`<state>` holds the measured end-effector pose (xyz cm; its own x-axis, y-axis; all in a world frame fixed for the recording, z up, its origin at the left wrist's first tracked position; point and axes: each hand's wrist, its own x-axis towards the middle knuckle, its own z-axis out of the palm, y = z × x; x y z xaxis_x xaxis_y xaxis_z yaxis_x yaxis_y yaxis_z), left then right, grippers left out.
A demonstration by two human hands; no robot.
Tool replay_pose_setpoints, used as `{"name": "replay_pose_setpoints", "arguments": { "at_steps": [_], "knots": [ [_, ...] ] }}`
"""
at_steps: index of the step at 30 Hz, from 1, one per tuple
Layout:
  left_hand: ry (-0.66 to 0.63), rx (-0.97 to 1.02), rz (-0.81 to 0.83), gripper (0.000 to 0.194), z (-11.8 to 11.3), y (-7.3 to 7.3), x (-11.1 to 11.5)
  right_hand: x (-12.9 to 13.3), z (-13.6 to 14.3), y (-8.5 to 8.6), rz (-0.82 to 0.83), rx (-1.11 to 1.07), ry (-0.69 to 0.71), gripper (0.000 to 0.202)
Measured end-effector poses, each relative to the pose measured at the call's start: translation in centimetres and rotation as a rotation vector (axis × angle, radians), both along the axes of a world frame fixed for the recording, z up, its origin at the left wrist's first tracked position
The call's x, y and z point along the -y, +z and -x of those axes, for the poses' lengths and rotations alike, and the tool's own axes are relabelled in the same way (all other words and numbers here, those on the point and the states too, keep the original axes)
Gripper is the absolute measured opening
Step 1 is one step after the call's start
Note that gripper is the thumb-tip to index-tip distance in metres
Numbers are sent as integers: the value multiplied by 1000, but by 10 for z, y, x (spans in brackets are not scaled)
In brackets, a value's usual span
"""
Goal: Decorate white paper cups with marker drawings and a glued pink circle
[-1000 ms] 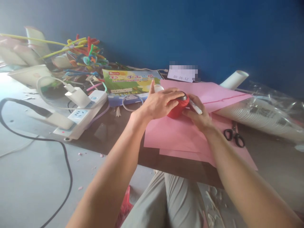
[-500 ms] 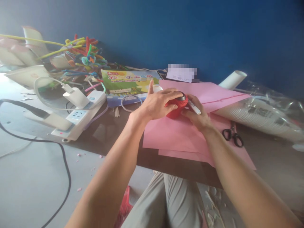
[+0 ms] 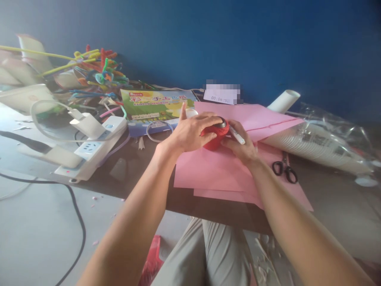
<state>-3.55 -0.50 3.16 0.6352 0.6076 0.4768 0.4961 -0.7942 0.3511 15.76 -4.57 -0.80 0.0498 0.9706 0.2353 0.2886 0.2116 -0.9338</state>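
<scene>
A person's two bare hands meet at a red container (image 3: 213,139) with a dark, shiny round top, near the middle of the view, over pink paper (image 3: 212,171). The left hand (image 3: 193,131) grips it from the left, partly open around its width: one finger reaches over the dark top, the thumb presses the near side, and another finger sticks straight up. The right hand (image 3: 241,147) is curled at the container's right side, its thumb and a finger near or against the red surface, with a white pen (image 3: 237,135) held in the same hand, slanting down toward the viewer. Whether the container's base touches the paper is hidden. Scissors (image 3: 285,171) with black handles lie on the paper to the right of the right forearm. Behind the left hand are a white cup (image 3: 191,113) and a bright paper pack (image 3: 154,105). Farther left sit a power strip (image 3: 91,149) with plugs and a tangle of colorful pipe cleaners (image 3: 104,71); at right, stacked cups (image 3: 315,145) lie in clear plastic.
</scene>
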Motion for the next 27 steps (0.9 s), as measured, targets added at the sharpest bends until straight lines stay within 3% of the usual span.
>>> {"name": "replay_pose_setpoints", "arguments": {
  "at_steps": [17,22,27],
  "knots": [
    [22,-8,12,36,-1,0,0,0,-1,-1,-18,24,-7,52],
    [18,1,5,32,0,2,1,-8,-4,-2,-45,-194,-63,39],
    [12,-2,-14,30,1,2,0,-15,-7,-5,-9,-290,-217,36]
  ]
}}
